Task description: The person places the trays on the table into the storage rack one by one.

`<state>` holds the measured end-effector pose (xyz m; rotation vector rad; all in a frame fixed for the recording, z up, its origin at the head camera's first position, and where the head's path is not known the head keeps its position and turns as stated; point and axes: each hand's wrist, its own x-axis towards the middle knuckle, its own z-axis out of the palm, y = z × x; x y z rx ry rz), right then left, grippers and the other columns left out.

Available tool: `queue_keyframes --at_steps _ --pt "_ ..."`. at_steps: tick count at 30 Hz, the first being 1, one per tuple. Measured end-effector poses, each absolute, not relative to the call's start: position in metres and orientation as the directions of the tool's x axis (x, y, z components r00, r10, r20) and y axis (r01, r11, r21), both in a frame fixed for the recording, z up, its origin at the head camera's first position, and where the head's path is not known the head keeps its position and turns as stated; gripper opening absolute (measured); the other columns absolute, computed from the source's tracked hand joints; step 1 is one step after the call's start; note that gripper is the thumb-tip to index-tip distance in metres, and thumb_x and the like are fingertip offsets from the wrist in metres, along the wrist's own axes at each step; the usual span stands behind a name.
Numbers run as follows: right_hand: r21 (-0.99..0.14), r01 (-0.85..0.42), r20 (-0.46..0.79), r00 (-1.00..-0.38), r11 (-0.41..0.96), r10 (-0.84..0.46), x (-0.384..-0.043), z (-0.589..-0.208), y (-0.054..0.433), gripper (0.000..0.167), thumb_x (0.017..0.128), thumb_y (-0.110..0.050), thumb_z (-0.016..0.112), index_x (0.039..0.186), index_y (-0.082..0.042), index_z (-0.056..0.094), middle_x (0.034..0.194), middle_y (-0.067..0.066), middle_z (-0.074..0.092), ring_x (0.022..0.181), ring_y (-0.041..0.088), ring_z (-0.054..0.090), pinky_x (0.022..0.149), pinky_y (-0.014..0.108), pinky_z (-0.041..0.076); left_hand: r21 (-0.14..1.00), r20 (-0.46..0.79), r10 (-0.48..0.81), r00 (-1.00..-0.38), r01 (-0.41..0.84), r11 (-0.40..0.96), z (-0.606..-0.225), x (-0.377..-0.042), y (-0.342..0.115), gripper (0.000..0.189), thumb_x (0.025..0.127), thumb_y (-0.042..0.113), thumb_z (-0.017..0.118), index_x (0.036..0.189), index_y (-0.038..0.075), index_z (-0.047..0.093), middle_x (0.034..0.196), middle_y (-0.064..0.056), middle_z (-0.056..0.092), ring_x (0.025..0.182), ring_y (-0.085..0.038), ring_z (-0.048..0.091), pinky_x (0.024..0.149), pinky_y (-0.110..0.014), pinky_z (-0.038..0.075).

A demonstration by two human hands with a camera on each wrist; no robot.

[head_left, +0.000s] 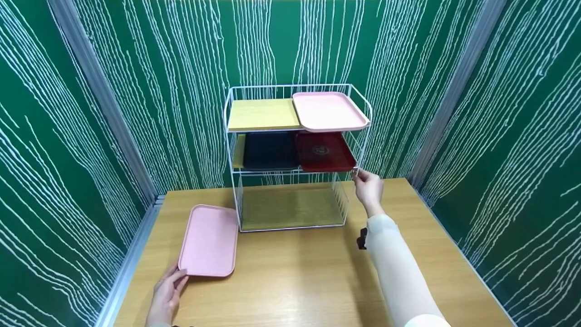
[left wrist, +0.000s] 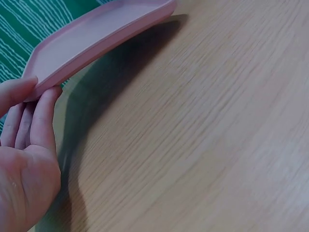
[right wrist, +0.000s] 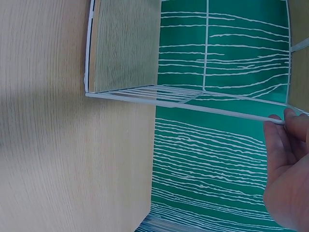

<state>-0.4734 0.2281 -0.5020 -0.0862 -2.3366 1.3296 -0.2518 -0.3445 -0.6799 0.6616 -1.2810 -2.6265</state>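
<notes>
A pink tray (head_left: 209,240) is held by its near left corner in my left hand (head_left: 167,293), thumb on top and fingers beneath. In the left wrist view the tray (left wrist: 96,36) is tilted and raised off the wood, its shadow below. My right hand (head_left: 368,187) pinches the front right post of a white wire rack (head_left: 233,181) at middle-shelf height. The right wrist view shows those fingertips on the thin white wire (right wrist: 217,112). On the rack's top shelf lies another pink tray (head_left: 330,111); a dark navy tray (head_left: 271,151) and a red tray (head_left: 324,151) lie side by side on the middle shelf.
The rack's top board (head_left: 263,113) is yellowish, and its bottom board (head_left: 292,206) carries nothing visible. It stands toward the back of a wooden table (head_left: 290,281). Green walls with white lines (head_left: 290,45) and grey metal posts (head_left: 449,95) enclose the table.
</notes>
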Motion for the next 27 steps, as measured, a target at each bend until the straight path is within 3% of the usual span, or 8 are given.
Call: queue_keyframes --at_steps 3,4,14,22,27 --pt "-0.831 -0.169 0.351 -0.898 0.529 0.265 -0.472 -0.501 0.228 0.025 0.105 -0.017 0.07 0.127 -0.01 0.08 0.113 0.012 0.08 0.099 0.026 0.072 0.081 0.037 0.053 0.764 -0.32 -0.305 -0.897 -0.053 -0.643 -0.681 -0.248 -0.35 0.043 0.099 -0.013 0.063 0.097 0.026 0.08 0.098 0.011 0.076 0.094 -0.01 0.074 0.096 -0.027 0.058" --pt "-0.83 -0.171 0.354 -0.897 0.532 0.264 -0.472 -0.501 0.228 0.025 0.105 -0.017 0.07 0.127 -0.01 0.08 0.113 0.012 0.08 0.099 0.027 0.072 0.081 0.037 0.053 0.765 -0.319 -0.305 -0.897 -0.054 -0.642 -0.682 -0.247 -0.352 0.044 0.099 -0.013 0.063 0.092 0.027 0.08 0.097 0.01 0.077 0.093 -0.01 0.074 0.095 -0.027 0.059" --pt "-0.845 -0.157 0.33 -0.906 0.511 0.266 -0.471 -0.501 0.228 0.026 0.106 -0.018 0.07 0.129 -0.01 0.079 0.114 0.012 0.08 0.099 0.026 0.072 0.079 0.033 0.053 0.764 -0.305 -0.271 -0.913 -0.065 -0.642 -0.685 -0.235 -0.367 0.044 0.099 -0.014 0.06 0.093 0.024 0.08 0.098 0.007 0.078 0.091 -0.01 0.075 0.087 -0.024 0.061" --pt "-0.814 -0.176 0.379 -0.883 0.554 0.277 -0.473 -0.5 0.226 0.021 0.102 -0.016 0.075 0.121 -0.011 0.083 0.103 0.01 0.082 0.084 0.018 0.069 0.071 0.028 0.049 0.786 -0.296 -0.259 -0.919 -0.081 -0.613 -0.688 -0.229 -0.373 0.042 0.099 -0.014 0.059 0.091 0.022 0.079 0.099 0.005 0.078 0.094 -0.009 0.074 0.091 -0.027 0.06" --pt "-0.828 -0.168 0.363 -0.888 0.535 0.283 -0.471 -0.498 0.226 0.021 0.102 -0.016 0.074 0.121 -0.012 0.083 0.104 0.01 0.081 0.085 0.017 0.069 0.069 0.027 0.049 0.798 -0.286 -0.233 -0.929 -0.097 -0.595 -0.689 -0.227 -0.369 0.041 0.098 -0.015 0.06 0.093 0.02 0.081 0.101 0.002 0.079 0.093 -0.01 0.074 0.089 -0.027 0.061"
